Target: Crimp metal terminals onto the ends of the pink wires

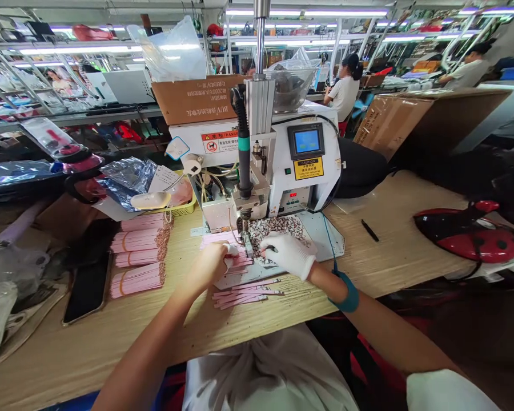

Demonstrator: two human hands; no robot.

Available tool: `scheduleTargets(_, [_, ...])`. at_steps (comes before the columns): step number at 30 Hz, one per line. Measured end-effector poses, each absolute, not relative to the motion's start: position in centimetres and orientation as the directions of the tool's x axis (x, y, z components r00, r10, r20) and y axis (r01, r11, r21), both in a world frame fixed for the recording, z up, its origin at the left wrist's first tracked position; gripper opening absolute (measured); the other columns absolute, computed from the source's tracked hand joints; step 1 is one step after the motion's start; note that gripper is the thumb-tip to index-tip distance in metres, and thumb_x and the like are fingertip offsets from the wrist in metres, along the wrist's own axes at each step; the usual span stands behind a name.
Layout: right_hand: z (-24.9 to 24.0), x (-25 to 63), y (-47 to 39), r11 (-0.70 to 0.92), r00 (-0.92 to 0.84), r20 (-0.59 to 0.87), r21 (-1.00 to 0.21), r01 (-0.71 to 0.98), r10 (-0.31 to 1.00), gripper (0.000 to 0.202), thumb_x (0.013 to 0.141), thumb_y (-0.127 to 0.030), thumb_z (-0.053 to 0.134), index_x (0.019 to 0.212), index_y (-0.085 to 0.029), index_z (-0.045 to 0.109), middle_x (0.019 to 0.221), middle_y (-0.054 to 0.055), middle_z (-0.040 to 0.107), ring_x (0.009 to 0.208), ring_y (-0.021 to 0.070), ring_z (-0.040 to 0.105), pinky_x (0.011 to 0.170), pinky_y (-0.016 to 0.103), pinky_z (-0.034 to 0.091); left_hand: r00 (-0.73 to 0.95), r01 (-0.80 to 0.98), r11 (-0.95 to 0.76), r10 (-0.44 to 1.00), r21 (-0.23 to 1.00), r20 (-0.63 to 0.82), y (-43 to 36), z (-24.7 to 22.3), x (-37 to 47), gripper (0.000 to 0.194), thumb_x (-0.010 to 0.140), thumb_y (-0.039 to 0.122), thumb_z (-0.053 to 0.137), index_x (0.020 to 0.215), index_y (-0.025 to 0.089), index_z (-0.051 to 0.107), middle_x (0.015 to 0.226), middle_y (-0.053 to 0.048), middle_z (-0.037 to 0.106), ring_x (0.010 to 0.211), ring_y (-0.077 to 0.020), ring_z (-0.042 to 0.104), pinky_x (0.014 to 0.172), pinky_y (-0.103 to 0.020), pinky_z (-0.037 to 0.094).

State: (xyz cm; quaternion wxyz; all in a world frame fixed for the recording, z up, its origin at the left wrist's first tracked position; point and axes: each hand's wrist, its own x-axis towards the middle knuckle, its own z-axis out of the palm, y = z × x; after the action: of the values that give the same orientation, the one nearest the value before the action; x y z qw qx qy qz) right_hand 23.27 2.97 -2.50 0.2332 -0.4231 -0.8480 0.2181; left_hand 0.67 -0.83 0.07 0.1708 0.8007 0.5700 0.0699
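My left hand, with white coverings on its fingertips, is closed on a thin pink strip at the foot of a soldering machine. More pink strips lie under and beside the fingers. My right hand, in a white glove, reaches over a heap of small dark-and-white parts. Its thumb and fingers are pinched together, and what they hold is too small to make out. Just above and between both hands is the machine's tip. Several loose strips with dark ends lie in front of the base plate.
Banded bundles of pink strips and a phone lie to the left. A black pen and a red ladybug-shaped object are on the right. A teal wrist strap has a cord running to the machine. Other people sit farther back.
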Motion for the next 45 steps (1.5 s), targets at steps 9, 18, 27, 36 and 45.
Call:
scheduleTargets(9, [0.0, 23.2, 3.7, 0.331, -0.423, 0.054, -0.714, 0.617, 0.905, 0.009, 0.077, -0.021, 0.056, 0.079, -0.018, 0.064, 0.062, -0.002, 0.064, 0.055, 0.013, 0.058, 0.057, 0.023, 0.04, 0.291, 0.922, -0.261, 0.954, 0.286, -0.068, -1.2, -0.3, 1.6, 0.021, 0.076, 0.018, 0.049, 0.083, 0.015, 0.069, 0.09, -0.01, 0.067, 0.077, -0.02, 0.06, 0.068, -0.027, 0.042])
scheduleTargets(18, [0.2, 23.9, 7.4, 0.203, -0.608, -0.121, -0.877, 0.435, 0.784, 0.019, 0.072, -0.028, 0.059, 0.081, -0.013, 0.065, 0.07, 0.003, 0.065, 0.053, 0.0146, 0.061, 0.052, 0.025, 0.044, 0.339, 0.843, -0.297, 0.941, 0.448, -0.014, -1.1, 0.8, 0.4, 0.023, 0.073, 0.011, 0.045, 0.081, 0.014, 0.066, 0.08, -0.006, 0.066, 0.071, -0.0159, 0.056, 0.064, -0.023, 0.039])
scheduleTargets(27, [-0.1, 23.3, 6.0, 0.0, -0.517, -0.142, -0.964, 0.265, 0.844, 0.022, 0.066, -0.032, 0.068, 0.077, -0.013, 0.064, 0.066, 0.001, 0.064, 0.051, 0.0127, 0.059, 0.046, 0.023, 0.047, 0.461, 0.769, -0.2, 0.831, 0.607, -0.311, -2.4, 0.6, 1.1, 0.027, 0.069, 0.011, 0.045, 0.08, 0.013, 0.07, 0.058, -0.001, 0.058, 0.051, -0.0103, 0.046, 0.048, -0.019, 0.03])
scheduleTargets(36, [-0.8, 22.9, 6.1, -0.046, -0.497, -0.137, -0.98, 0.191, 0.857, 0.034, 0.059, -0.042, 0.074, 0.073, -0.012, 0.067, 0.071, 0.005, 0.064, 0.058, 0.0154, 0.06, 0.051, 0.027, 0.051, 0.359, 0.66, -0.111, 0.915, 0.743, -0.183, 0.0, 1.4, -0.9, 0.026, 0.074, 0.03, 0.057, 0.083, 0.01, 0.071, 0.068, -0.002, 0.061, 0.06, -0.0113, 0.047, 0.055, -0.02, 0.036])
scheduleTargets(45, [-1.7, 22.4, 6.3, -0.151, -0.488, -0.174, -0.985, 0.087, 0.855, 0.033, 0.052, -0.033, 0.078, 0.078, -0.013, 0.068, 0.075, 0.007, 0.065, 0.059, 0.0153, 0.059, 0.051, 0.027, 0.051, 0.312, 0.531, -0.041, 0.938, 0.846, -0.151, 1.4, 1.8, 0.2, 0.017, 0.069, 0.028, 0.06, 0.06, 0.013, 0.061, 0.056, 0.003, 0.047, 0.055, -0.0089, 0.037, 0.052, -0.021, 0.029])
